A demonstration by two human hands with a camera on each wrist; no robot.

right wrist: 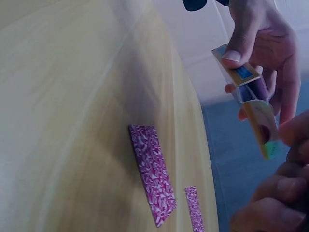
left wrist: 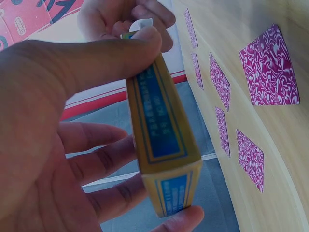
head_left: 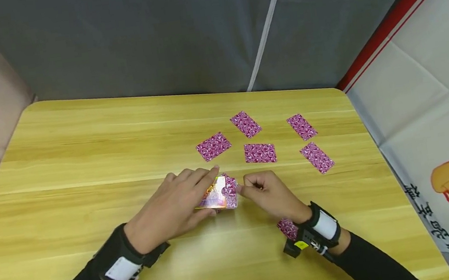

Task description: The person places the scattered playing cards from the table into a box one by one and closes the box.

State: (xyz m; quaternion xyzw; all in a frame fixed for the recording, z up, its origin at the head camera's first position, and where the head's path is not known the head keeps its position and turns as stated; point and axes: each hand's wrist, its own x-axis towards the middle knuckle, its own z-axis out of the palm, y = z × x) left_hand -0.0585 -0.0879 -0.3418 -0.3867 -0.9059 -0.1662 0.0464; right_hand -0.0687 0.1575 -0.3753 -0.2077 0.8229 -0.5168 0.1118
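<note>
A small card box [head_left: 216, 195] with yellow and blue panels is in my left hand [head_left: 175, 204], the thumb along one narrow side and the fingers around the other. Its end facing the right hand is open, and a purple patterned part shows there in the head view. From the right, my right hand [head_left: 273, 195] curls its fingers and pinches the tip of the box's opened flap [right wrist: 262, 123] between thumb and index finger. The right wrist view shows the dark inside of the box partly; its contents cannot be made out.
Several purple-and-white patterned cards, among them a left card [head_left: 213, 146] and a right card [head_left: 317, 157], lie spread beyond the hands on the wooden table [head_left: 79, 146]. Another card [head_left: 287, 229] lies partly under the right wrist. A grey curtain [head_left: 141, 41] hangs behind the table.
</note>
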